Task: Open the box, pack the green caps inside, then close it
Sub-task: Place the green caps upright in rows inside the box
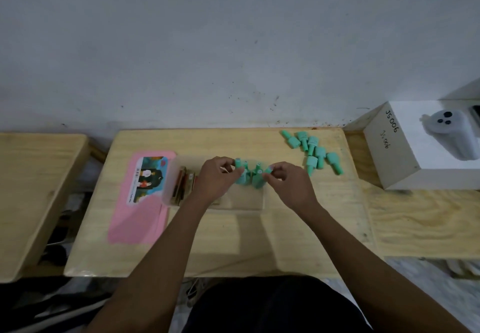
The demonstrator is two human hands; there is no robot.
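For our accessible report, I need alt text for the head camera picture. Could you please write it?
A person's left hand and right hand each pinch green caps at a clear box on a wooden table. More loose caps lie to the right, and a pink card to the left.

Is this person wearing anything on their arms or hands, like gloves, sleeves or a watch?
No. The left hand and right hand are bare, with no gloves, rings, watch or bracelet visible. Both forearms are uncovered down to the picture's edge, so no sleeves show. The only clothing in view is dark fabric between the arms.
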